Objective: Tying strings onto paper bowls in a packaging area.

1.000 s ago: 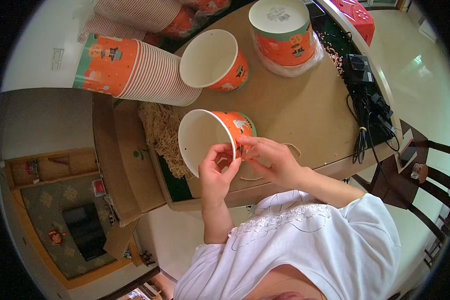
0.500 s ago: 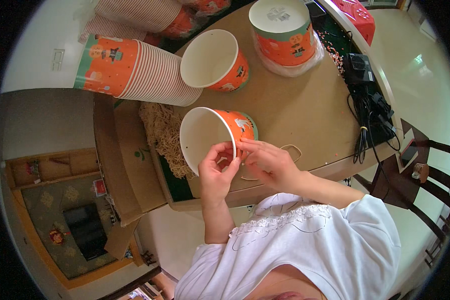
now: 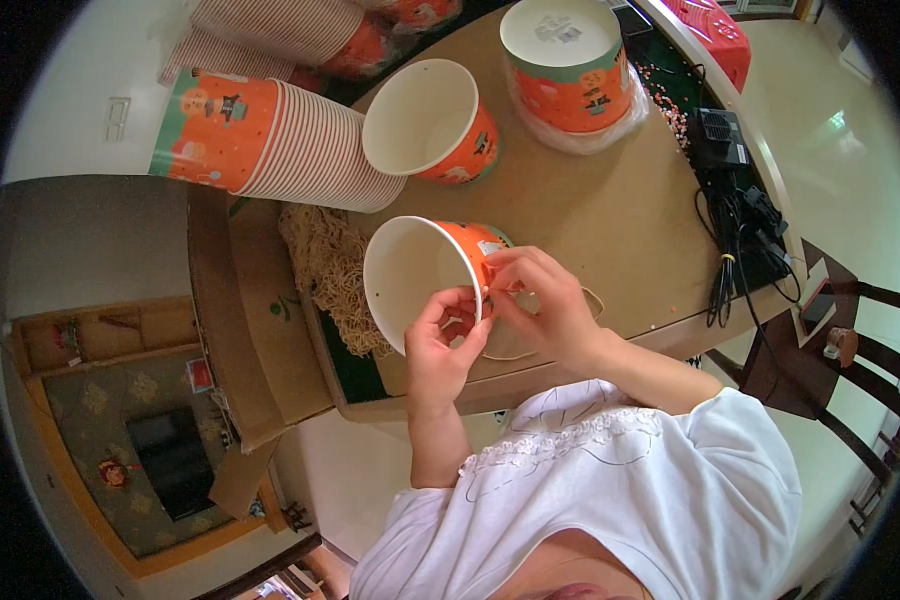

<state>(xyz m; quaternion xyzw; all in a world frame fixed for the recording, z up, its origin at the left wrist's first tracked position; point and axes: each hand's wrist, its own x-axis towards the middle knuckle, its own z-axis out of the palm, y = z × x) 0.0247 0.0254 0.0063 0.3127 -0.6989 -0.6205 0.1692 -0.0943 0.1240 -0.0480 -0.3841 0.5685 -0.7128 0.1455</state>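
An orange paper bucket (image 3: pixel 425 275) with a white inside lies tilted on its side over the brown table (image 3: pixel 610 210), its mouth turned to the left. My left hand (image 3: pixel 440 345) pinches its near rim from below. My right hand (image 3: pixel 545 305) grips the same rim edge from the outer side, thumb and fingers closed on it. A thin cord handle (image 3: pixel 590 300) curls under my right hand.
A second open bucket (image 3: pixel 435 120) stands behind. A long nested stack of buckets (image 3: pixel 270 140) lies on its side at the left. An upturned bucket (image 3: pixel 565 60) sits at the back. A cardboard box with straw-like filler (image 3: pixel 325 270) is at the left; black cables (image 3: pixel 740 240) lie at the right.
The bucket has tipped slightly and both hands shifted a little along its rim; nothing else moved.
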